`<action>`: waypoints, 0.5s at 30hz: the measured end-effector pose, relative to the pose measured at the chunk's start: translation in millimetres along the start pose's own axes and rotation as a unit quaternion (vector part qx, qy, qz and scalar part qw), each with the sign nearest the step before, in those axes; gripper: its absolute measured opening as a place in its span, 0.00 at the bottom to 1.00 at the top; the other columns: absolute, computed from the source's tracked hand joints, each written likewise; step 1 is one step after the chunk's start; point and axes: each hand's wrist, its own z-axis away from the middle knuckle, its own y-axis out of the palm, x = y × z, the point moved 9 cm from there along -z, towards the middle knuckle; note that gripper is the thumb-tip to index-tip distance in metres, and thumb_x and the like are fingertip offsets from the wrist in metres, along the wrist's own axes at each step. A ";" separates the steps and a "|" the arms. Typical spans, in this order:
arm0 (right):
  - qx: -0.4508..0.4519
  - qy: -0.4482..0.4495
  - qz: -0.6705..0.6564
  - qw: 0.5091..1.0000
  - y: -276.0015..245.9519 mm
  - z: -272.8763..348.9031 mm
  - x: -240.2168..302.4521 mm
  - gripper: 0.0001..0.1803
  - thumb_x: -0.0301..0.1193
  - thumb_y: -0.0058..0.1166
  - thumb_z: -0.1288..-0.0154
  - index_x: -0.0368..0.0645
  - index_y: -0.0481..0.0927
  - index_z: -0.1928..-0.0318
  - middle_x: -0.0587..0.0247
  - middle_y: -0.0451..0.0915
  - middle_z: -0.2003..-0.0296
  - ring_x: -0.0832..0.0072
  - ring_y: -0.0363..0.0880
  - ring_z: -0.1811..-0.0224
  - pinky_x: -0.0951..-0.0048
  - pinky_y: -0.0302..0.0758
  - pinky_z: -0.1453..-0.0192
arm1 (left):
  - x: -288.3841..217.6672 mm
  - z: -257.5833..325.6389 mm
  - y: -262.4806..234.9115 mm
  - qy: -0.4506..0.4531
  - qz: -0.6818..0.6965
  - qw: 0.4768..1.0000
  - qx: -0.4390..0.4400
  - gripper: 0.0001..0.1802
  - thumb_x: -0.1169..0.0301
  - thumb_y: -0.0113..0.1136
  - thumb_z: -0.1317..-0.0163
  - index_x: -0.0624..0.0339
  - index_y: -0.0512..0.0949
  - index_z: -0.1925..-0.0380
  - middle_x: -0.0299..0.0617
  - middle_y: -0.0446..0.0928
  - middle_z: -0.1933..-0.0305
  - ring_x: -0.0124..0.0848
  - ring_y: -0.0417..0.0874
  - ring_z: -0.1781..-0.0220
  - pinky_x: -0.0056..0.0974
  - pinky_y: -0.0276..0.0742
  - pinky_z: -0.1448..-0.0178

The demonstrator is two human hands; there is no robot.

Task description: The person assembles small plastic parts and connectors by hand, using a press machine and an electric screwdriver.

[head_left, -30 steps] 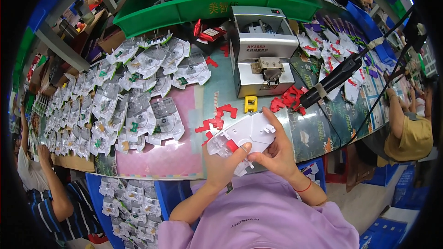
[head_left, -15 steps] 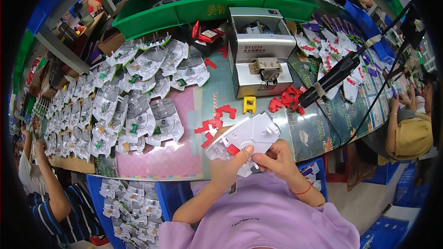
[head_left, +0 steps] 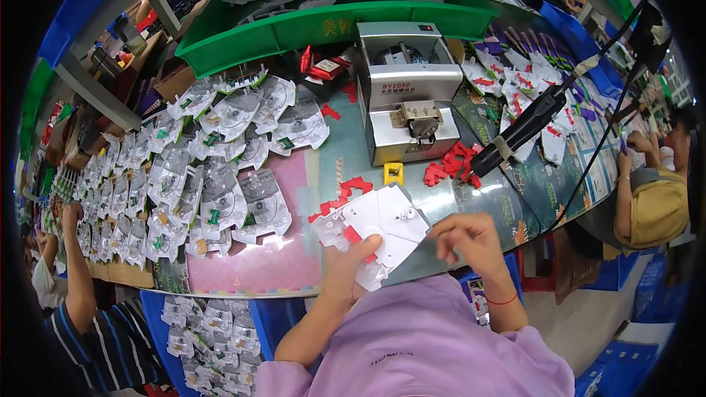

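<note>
My left hand (head_left: 344,270) grips a white plastic shell (head_left: 396,229) at its lower left, thumb on top and the other fingers hidden beneath. A red plastic piece (head_left: 352,234) sits in the shell beside the thumb. Just right of the shell, my right hand (head_left: 472,242) is open, its fingers loosely bent and apart, nothing seen in them. Beyond the shell are loose red plastic parts (head_left: 356,185) and a small yellow block (head_left: 393,173). A black electric screwdriver (head_left: 526,126) hangs slanted above the table, with more red parts (head_left: 456,162) by its tip.
A silver screw feeder (head_left: 412,92) stands behind the yellow block. A green bin (head_left: 272,38) of grey parts spans the back. Many shells with circuit boards (head_left: 220,198) cover the left; white shells with red parts (head_left: 555,140) lie right. Co-workers sit on both sides.
My right hand has come off the shell and moved right, its fingers opening. The shell has shifted slightly left in my left hand and turned flatter toward the view.
</note>
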 end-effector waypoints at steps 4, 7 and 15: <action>-0.091 -0.013 -0.006 0.996 -12.3 0.1 2.2 0.09 0.26 0.48 0.42 0.34 0.77 0.75 0.66 0.74 0.85 0.87 0.68 0.88 0.86 0.63 0.85 | 2.1 7.7 5.4 0.014 -0.047 0.999 0.011 0.24 0.80 0.60 0.53 0.67 0.66 0.54 0.44 0.74 0.61 0.30 0.78 0.64 0.33 0.77 0.63; -0.040 0.021 0.056 0.997 1.1 -2.9 -2.9 0.14 0.29 0.53 0.42 0.37 0.72 0.83 0.71 0.69 0.89 0.90 0.64 0.86 0.84 0.56 0.85 | 3.0 11.2 -1.4 0.039 -0.109 0.993 0.024 0.23 0.79 0.62 0.54 0.66 0.67 0.55 0.42 0.73 0.63 0.26 0.76 0.66 0.29 0.74 0.64; -0.038 -0.016 -0.007 0.999 4.2 -0.6 -10.0 0.15 0.30 0.52 0.42 0.38 0.72 0.84 0.71 0.68 0.89 0.89 0.60 0.88 0.83 0.52 0.85 | -6.3 15.4 1.0 0.089 -0.242 0.964 0.062 0.31 0.76 0.63 0.56 0.65 0.63 0.50 0.46 0.72 0.56 0.32 0.76 0.57 0.35 0.74 0.53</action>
